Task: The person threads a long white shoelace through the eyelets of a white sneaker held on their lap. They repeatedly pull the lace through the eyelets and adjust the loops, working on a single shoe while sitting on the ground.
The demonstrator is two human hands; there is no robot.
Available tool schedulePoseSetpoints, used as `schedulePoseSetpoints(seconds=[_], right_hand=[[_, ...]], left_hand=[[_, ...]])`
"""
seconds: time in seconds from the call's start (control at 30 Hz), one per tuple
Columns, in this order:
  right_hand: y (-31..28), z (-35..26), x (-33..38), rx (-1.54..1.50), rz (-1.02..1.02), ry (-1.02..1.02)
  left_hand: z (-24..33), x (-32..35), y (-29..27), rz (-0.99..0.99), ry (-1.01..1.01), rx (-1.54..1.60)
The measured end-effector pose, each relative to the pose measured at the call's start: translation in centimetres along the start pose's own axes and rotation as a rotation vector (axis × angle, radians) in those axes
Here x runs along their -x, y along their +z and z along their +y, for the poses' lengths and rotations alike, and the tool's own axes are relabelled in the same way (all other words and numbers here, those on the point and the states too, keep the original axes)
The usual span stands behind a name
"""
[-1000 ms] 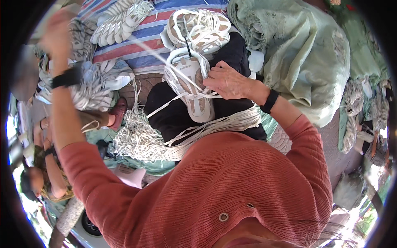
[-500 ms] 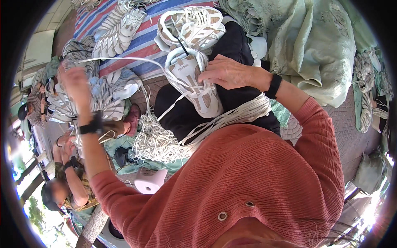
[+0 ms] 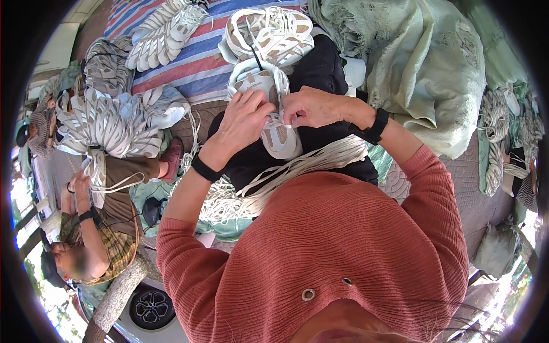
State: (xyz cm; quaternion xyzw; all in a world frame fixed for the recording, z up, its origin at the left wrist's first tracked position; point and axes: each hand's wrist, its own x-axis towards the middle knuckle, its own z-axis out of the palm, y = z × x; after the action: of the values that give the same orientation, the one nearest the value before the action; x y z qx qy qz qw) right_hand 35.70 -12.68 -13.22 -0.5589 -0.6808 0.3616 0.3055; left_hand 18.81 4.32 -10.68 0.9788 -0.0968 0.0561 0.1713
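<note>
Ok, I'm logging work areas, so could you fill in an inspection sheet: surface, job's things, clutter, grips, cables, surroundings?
Surface: black cloth under the shoe; striped sheet beyond.
Job's things: the shoe, white and tan, toe toward the wearer; lace bundle across the lap.
Clutter: more shoes beyond; piled shoe parts left; sack right.
Grips: left grip and right grip both at the shoe, fingers bent; exact hold unclear.
Cables: nothing certain; thin black strip at the shoe's opening.
Surroundings: co-worker left; log and wheel lower left.

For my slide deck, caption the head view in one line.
Left hand and right hand close together over a white-and-beige mesh sneaker, long white laces bundled nearby.
</note>
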Motion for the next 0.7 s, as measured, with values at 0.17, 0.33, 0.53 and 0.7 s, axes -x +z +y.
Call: schedulePoseSetpoints(seconds=[0.17, 0.33, 0.53, 0.7], right_hand=[[0.6, 0.0, 0.0, 0.003, 0.059, -0.097], [2.5, -0.7, -0.2, 0.534, 0.426, -0.296], [4.0, -0.1, 0.2, 0.770, 0.478, -0.219], [2.7, -1.3, 1.1, 0.575, 0.251, -0.132]], left_hand=[[-0.3, -0.5, -0.5, -0.046, 0.029, -0.004], [-1.6, -1.3, -0.6, -0.067, 0.170, -0.086], [-1.1, -1.5, -0.5, -0.139, 0.168, -0.244], [-2.2, -1.2, -1.1, -0.161, 0.148, -0.227]])
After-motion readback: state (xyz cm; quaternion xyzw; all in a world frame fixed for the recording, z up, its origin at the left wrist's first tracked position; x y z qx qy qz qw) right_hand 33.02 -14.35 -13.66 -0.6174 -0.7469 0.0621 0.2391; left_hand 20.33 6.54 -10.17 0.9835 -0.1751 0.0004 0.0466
